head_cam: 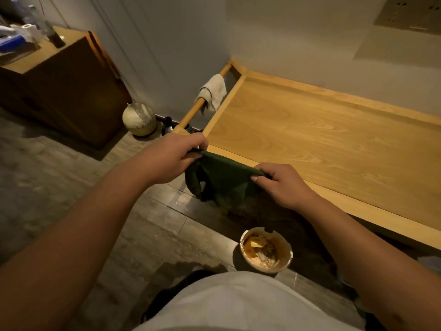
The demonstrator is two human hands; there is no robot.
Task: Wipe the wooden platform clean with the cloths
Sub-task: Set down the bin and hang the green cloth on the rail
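Left hand (170,157) grip pinching one corner of green cloth (219,180), right hand (282,183) grip pinching other; cloth stretched between, hanging just off front edge of wooden platform (322,139). White cloth (213,91) draped on rail at platform's end. Bowl (266,250) on floor below.

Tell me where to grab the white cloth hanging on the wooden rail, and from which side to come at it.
Grip the white cloth at the bunched fold on top of the wooden rail, coming from above, probably with the left hand since it is nearer. The cloth drapes over the rail with loose ends hanging down, so lifting the fold should free it cleanly. Both hands now pinch the green cloth, so one must let go first.
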